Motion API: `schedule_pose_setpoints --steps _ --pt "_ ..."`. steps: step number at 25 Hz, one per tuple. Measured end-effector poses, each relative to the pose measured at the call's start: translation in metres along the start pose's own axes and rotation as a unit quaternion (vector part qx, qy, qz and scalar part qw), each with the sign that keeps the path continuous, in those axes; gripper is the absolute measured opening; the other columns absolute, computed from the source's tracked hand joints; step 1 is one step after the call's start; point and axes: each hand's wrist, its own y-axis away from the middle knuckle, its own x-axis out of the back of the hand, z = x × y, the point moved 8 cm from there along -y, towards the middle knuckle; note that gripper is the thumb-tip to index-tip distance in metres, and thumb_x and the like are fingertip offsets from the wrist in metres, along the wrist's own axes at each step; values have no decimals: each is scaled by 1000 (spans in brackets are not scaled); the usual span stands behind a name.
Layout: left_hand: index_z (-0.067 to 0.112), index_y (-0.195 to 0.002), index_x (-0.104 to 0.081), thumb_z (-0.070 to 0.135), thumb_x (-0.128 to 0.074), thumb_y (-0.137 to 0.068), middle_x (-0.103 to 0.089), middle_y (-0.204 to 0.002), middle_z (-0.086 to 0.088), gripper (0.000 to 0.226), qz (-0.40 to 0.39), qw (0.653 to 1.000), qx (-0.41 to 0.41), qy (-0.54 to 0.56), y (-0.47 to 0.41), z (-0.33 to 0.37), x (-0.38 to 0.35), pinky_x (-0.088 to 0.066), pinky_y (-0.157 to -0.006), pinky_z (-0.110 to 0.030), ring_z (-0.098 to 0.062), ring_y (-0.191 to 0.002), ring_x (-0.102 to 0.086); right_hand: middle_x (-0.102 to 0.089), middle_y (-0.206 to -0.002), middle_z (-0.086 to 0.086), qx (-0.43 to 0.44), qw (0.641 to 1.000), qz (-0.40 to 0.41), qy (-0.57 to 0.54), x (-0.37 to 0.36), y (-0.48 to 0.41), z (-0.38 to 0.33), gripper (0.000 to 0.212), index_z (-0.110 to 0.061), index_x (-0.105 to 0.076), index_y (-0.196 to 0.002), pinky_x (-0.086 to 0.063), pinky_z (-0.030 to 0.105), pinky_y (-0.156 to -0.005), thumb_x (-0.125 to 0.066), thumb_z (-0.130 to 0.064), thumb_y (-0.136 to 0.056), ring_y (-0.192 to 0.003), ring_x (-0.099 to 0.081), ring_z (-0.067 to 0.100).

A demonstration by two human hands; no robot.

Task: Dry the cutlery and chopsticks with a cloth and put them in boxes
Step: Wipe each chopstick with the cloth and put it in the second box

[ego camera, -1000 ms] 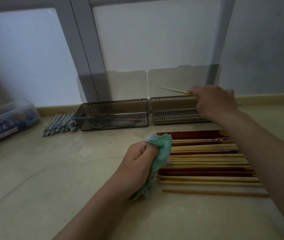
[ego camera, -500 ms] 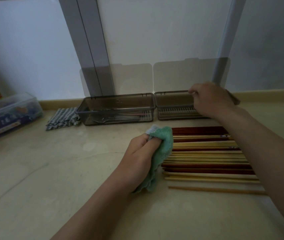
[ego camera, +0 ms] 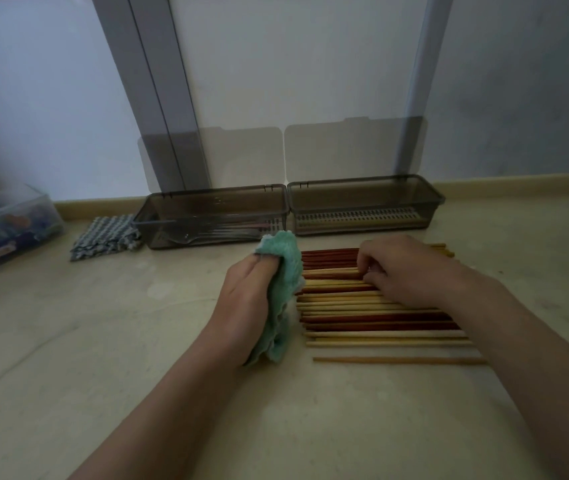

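Wooden chopsticks were laid in a row on the counter, near the right box. The right hand, over that box half a second earlier, had been brought back onto the row, fingers curled on a pale stick. The green cloth was kept clenched in the left hand.

Chopsticks partly under right hand.

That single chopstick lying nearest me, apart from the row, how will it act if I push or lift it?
The lone chopstick looks thin and straight, so probably stiff and light. On the smooth countertop it may roll or slide if nudged sideways. Lying flat, it is likely fiddly to pinch up.
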Motion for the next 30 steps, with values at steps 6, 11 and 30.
schedule_pose_setpoints --steps 6,11,30 --pt "24 -93 -60 40 -35 -99 -65 -87 -8 30 86 995 46 32 -4 -9 11 -48 -56 -27 -11 -66 -60 -55 -95 -12 35 989 106 -95 37 18 -13 12 -30 -62 -97 -43 25 -74 -52 -24 -101 -88 -53 4" --pt "23 -100 -55 42 -35 -99 -61 -93 -8 28 121 989 63 49 -6 -14 18 -46 -65 -33 -20 -78 -58 -60 -88 -13 80 971 -2 -223 19 36 -58 11 -37 -60 -100 -48 25 -64 -53 -29 -101 -78 -58 4" --pt "14 -72 -44 11 -28 -100 -44 -61 -1 33 146 985 -57 -66 -1 4 14 -36 -44 -18 -4 -48 -42 -70 -74 5 62 909 -173 -373 -20 45 -82 24 -13 -66 -95 -56 30 -59 -48 -25 -105 -63 -68 18"
